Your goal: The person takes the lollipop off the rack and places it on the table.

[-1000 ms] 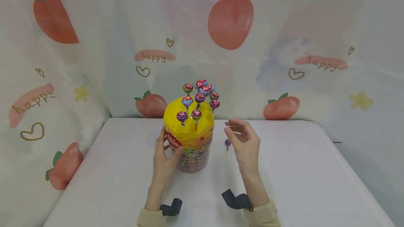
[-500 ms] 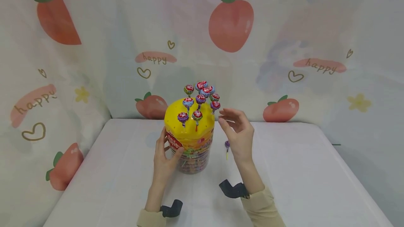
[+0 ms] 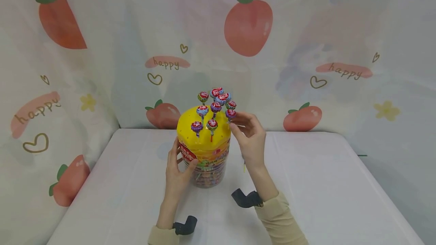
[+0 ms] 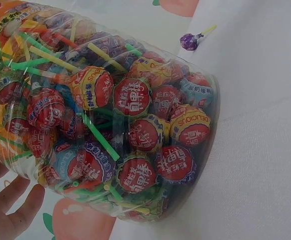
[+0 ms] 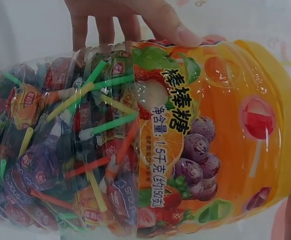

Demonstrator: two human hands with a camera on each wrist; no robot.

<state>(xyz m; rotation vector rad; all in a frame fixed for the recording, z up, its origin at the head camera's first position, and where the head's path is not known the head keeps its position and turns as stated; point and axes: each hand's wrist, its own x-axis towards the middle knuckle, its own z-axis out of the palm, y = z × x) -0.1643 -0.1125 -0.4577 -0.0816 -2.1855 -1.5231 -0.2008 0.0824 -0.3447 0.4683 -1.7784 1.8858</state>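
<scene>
"Where does the jar stand?"

"The tall, round, clear plastic jar (image 3: 209,163) is upright on the white, cloth-covered table (image 3: 323,184), short of the far edge and closer to the left edge than the right. Its yellow plastic lid (image 3: 204,139) is on."

"And the left hand (image 3: 178,175)?"

"Curled round the jar's side below the lid, thumb on the front, fingers reaching behind."

"What about the right hand (image 3: 253,137)?"

"Its thumb and forefinger are at a ball-shaped lollipop in purple and red wrapping (image 3: 230,113), on the side of the lid toward the table's right edge. I can't tell whether they pinch the stick or only stand beside it."

"Are there more on the lid?"

"Yes, a cluster of upright, ball-shaped lollipops in red, blue, green and purple wrappers (image 3: 216,107). Inside the jar is a heap of wrapped lollipops with green, yellow and red sticks (image 4: 148,132)."

"Anything loose?"

"One purple-wrapped lollipop with a yellow stick (image 4: 189,41) lies on the table, apart from the jar, on the side toward the right edge. From the head view, the right hand and wrist mostly hide it."
</scene>
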